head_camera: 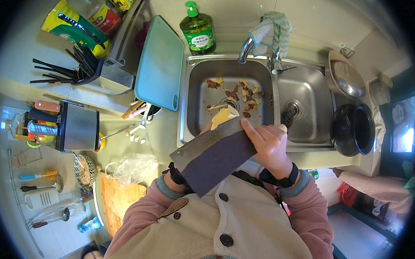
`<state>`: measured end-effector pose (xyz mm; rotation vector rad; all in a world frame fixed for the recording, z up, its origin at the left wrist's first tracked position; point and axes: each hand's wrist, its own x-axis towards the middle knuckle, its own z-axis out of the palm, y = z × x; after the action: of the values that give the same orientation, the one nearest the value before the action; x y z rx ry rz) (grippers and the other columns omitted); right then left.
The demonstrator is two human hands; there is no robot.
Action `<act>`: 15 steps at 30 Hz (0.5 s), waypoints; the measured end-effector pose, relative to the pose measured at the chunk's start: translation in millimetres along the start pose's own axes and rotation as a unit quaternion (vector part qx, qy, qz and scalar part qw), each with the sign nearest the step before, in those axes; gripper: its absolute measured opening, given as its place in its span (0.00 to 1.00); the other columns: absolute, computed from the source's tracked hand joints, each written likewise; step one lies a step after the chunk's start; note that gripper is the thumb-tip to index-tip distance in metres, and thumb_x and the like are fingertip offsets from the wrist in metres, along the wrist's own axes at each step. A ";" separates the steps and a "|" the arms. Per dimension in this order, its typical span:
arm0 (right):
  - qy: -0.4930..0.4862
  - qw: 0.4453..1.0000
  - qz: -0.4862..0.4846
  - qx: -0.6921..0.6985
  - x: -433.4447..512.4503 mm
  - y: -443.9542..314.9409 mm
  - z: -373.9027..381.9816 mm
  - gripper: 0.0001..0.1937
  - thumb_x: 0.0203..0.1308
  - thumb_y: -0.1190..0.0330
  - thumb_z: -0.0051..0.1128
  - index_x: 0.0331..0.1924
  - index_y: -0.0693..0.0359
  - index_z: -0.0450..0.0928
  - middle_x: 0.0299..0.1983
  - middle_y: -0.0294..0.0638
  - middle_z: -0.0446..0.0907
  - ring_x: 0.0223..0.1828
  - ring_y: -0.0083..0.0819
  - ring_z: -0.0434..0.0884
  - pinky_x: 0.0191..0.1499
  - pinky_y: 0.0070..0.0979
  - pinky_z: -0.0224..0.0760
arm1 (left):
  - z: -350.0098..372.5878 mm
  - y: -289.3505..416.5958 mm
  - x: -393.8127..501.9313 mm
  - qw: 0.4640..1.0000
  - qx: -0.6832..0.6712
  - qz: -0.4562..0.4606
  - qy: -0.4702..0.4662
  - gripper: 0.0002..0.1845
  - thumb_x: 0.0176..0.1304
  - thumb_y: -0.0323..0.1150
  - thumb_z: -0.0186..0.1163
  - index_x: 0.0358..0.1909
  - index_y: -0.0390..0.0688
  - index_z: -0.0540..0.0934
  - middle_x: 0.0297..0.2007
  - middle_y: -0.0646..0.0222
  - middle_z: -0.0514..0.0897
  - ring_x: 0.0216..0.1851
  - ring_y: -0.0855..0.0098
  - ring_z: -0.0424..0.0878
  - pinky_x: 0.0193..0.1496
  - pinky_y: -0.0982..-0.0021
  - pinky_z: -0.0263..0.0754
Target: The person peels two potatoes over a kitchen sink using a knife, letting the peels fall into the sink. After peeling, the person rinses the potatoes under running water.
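Observation:
My right hand (pixel 270 147) grips a cleaver by its handle, with the index finger against the blade. The wide dark blade (pixel 217 156) slants across the front of my body, over the sink's near edge. Behind its upper edge shows a pale yellow peeled tuber (pixel 223 117). My left hand (pixel 205 129) holds the tuber from below and is mostly hidden by the blade. Reddish-brown and yellow peelings (pixel 233 93) lie scattered in the left basin of the steel sink (pixel 210 68), some around its drain.
A towel-draped faucet (pixel 247 49) stands behind the sink. Left of the basin are a blue cutting board (pixel 159 65), a green soap bottle (pixel 198 35) and a knife block (pixel 79 126). Black pots (pixel 348 131) stand at the right. A plastic bag (pixel 133 168) touches a wooden board (pixel 122 200).

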<state>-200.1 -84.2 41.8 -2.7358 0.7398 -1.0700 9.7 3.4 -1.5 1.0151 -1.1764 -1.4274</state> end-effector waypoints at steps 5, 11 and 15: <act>-0.008 0.999 -0.025 -0.037 5.9 -10.5 -3.6 0.28 0.40 0.74 0.58 0.53 0.66 0.80 0.18 0.33 0.69 0.18 0.28 0.74 0.21 0.28 0.67 | 11.5 0.0 -4.7 0.998 -0.057 -0.011 0.030 0.37 0.66 0.31 0.61 0.74 0.45 0.56 0.64 0.59 0.72 0.62 0.66 0.75 0.59 0.63 0.77; -0.020 0.999 0.009 -0.044 -9.2 8.5 9.5 0.28 0.41 0.75 0.60 0.54 0.65 0.81 0.18 0.36 0.71 0.19 0.32 0.76 0.22 0.31 0.68 | 0.0 1.0 3.6 0.967 -0.240 -0.082 -0.017 0.38 0.66 0.32 0.63 0.75 0.45 0.56 0.64 0.60 0.73 0.59 0.68 0.78 0.53 0.68 0.80; 0.041 0.996 0.077 -0.004 -14.8 38.0 16.8 0.29 0.39 0.74 0.63 0.54 0.64 0.81 0.21 0.40 0.77 0.21 0.37 0.79 0.25 0.33 0.72 | -4.2 -0.1 7.0 0.954 -0.263 -0.141 -0.019 0.41 0.63 0.36 0.68 0.73 0.44 0.57 0.59 0.61 0.77 0.55 0.67 0.80 0.42 0.66 0.83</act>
<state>-213.6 -111.6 9.8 -2.6030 0.9519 -1.1535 12.6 -4.2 -2.4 0.7944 -0.6288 -1.8624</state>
